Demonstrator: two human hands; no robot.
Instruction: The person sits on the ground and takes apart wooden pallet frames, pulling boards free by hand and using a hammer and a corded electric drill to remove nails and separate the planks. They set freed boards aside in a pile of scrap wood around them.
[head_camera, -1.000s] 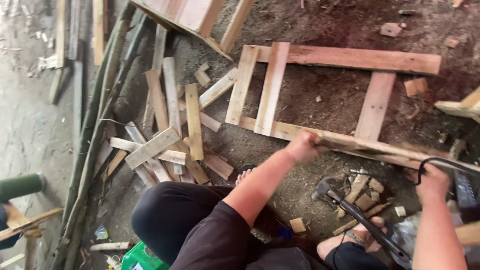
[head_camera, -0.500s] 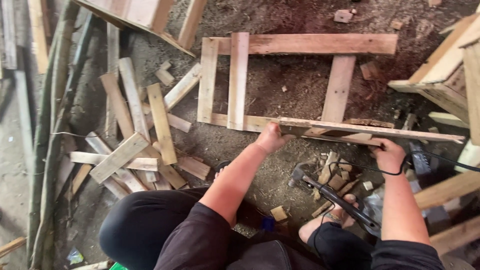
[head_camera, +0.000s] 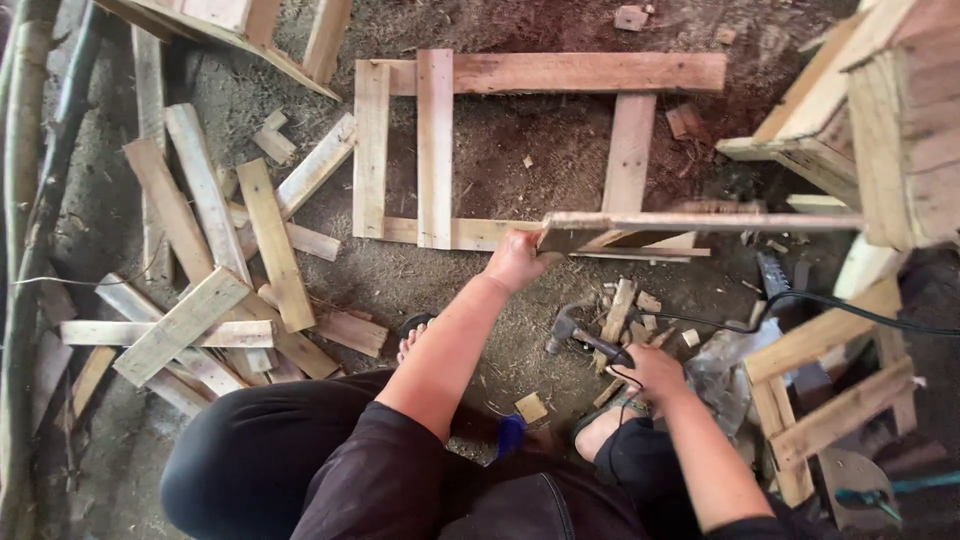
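My left hand (head_camera: 515, 260) grips the near end of a long thin wooden slat (head_camera: 700, 222), lifted a little over the front rail of a flat wooden frame (head_camera: 560, 74) lying on the dirt. The slat runs right toward a wooden structure. My right hand (head_camera: 655, 372) is closed on the handle of a hammer (head_camera: 585, 337) whose head rests low by a heap of small wood offcuts (head_camera: 625, 310). I squat with my sandalled feet close beneath both hands.
Loose planks (head_camera: 205, 270) lie scattered at the left. A pallet-like wooden structure (head_camera: 890, 120) stands at the right, with another wooden piece (head_camera: 830, 400) below it. A black cable (head_camera: 850, 312) crosses the right side. Long poles (head_camera: 25, 200) run along the left edge.
My left hand has raised the slat's end off the frame. My right hand dropped from the slat's right part down to the hammer. The view shifted right.
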